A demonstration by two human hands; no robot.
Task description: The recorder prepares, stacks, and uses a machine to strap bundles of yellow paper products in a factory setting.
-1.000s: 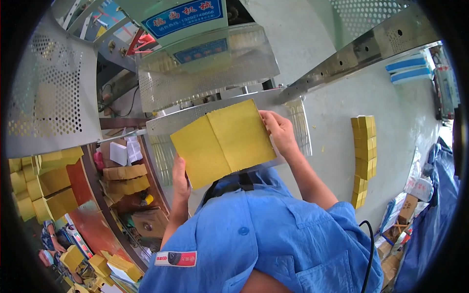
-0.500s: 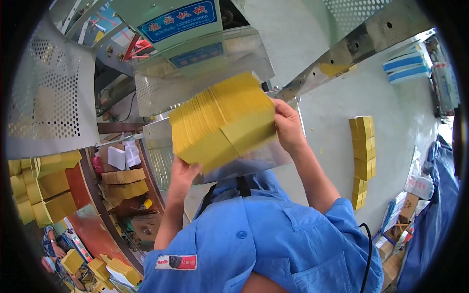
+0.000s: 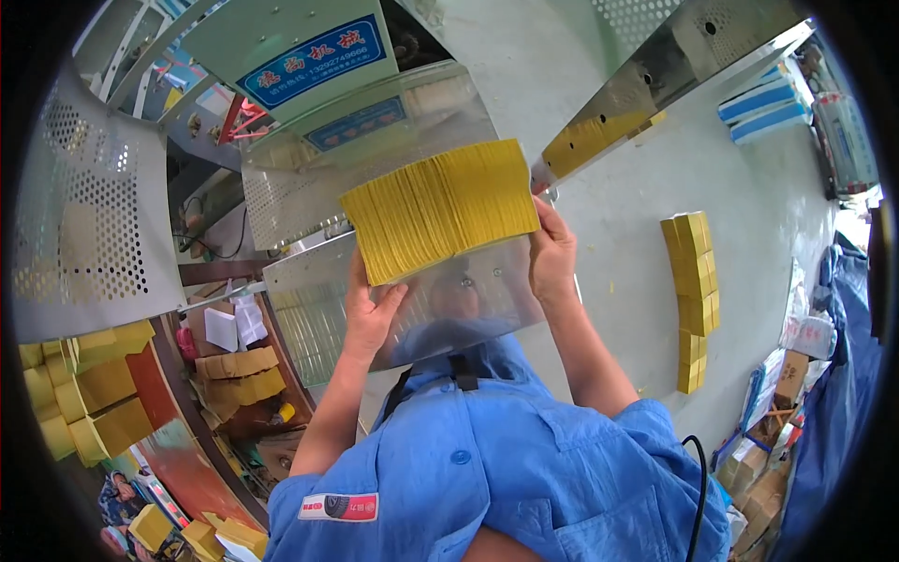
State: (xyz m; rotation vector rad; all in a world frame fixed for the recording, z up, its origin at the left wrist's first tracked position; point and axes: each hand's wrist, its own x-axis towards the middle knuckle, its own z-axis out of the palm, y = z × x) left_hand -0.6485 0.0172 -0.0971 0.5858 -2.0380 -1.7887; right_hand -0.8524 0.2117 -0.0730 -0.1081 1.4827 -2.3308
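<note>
A thick block of yellow paper sheets [image 3: 445, 208] is held between my two hands, its many sheet edges facing up. My left hand [image 3: 369, 314] grips the block's left end from below, with the thumb apart from the fingers and some fingers hidden behind the paper. At the right end, my right hand [image 3: 552, 251] presses against the block's side, fingers partly hidden. Below the block is a shiny metal plate [image 3: 468, 309], part of the machine in front of me. A clear cover [image 3: 365, 155] on that machine lies just beyond the paper.
A row of yellow paper blocks [image 3: 693, 295] stands on the floor to the right. A metal beam [image 3: 646, 84] slants at the upper right; a perforated panel [image 3: 98, 197] is at left. More yellow stacks [image 3: 117, 426] sit by a red-brown table [image 3: 192, 464]. A blue tarp [image 3: 833, 412] hangs far right.
The paper block has tipped so that its sheet edges now face up and its broad front side no longer shows. Both hands turned with it, still gripping its ends.
</note>
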